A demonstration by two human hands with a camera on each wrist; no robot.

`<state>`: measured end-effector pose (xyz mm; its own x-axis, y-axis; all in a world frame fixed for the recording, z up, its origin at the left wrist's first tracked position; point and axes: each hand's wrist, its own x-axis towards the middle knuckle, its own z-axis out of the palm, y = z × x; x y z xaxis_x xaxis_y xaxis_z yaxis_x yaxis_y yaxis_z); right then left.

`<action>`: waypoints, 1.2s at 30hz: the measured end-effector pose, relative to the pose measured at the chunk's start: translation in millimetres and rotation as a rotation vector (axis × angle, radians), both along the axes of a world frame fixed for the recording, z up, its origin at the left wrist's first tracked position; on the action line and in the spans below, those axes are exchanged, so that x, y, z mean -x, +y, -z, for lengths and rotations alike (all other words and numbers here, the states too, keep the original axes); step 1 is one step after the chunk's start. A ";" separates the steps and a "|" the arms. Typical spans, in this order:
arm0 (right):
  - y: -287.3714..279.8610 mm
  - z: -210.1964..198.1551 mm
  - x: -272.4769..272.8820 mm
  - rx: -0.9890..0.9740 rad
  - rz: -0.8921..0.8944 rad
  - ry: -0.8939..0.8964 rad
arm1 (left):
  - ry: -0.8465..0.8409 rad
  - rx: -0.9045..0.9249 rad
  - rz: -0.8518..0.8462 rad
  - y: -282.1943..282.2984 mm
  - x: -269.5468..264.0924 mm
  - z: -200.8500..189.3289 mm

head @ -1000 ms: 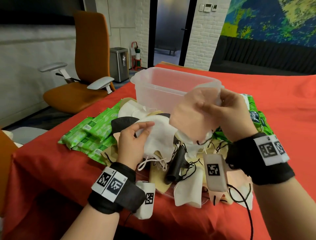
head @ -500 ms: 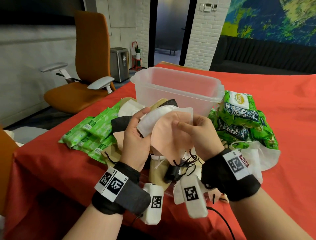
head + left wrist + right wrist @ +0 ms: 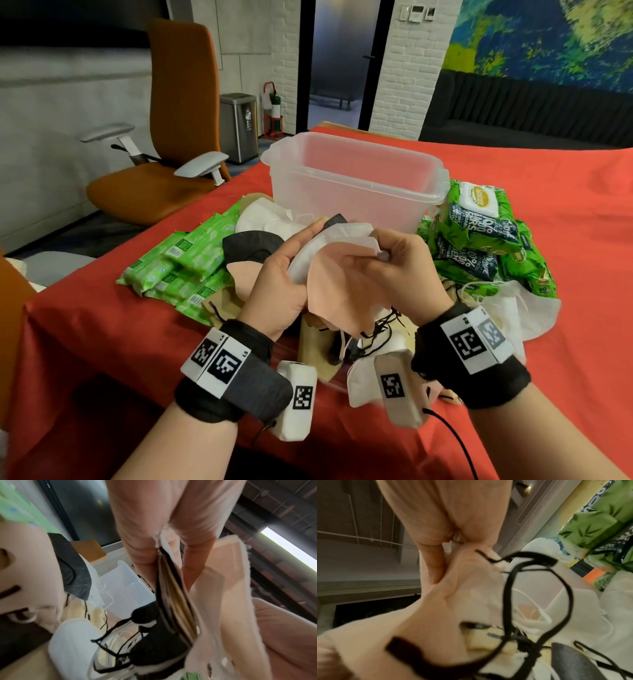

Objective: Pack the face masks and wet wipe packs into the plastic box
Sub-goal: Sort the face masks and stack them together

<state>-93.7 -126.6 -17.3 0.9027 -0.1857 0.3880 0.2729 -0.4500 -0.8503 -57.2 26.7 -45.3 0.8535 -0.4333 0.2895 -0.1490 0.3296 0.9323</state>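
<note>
Right in front of the plastic box (image 3: pixel 356 178), my left hand (image 3: pixel 277 291) grips a small stack of masks (image 3: pixel 329 240) while my right hand (image 3: pixel 400 270) pinches the pink mask (image 3: pixel 339 274) onto it. They look feather-light and floppy, with snaggy loops, so I'd grip the folded edges.

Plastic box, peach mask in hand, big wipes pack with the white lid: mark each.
plastic box (image 3: pixel 356 195), head view, front wall.
peach mask (image 3: pixel 339 274), head view, middle panel.
wipes pack (image 3: pixel 479 219), head view, printed front.
</note>
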 end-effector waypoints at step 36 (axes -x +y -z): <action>-14.1 -16.7 0.2 0.127 0.039 -0.129 | 0.069 0.027 -0.157 -3.4 -1.5 -4.5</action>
<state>-93.9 -140.6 -0.5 0.8373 -0.1614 0.5224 0.3562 -0.5637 -0.7452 -55.7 23.3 -40.8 0.9284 -0.2855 0.2380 -0.1369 0.3327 0.9330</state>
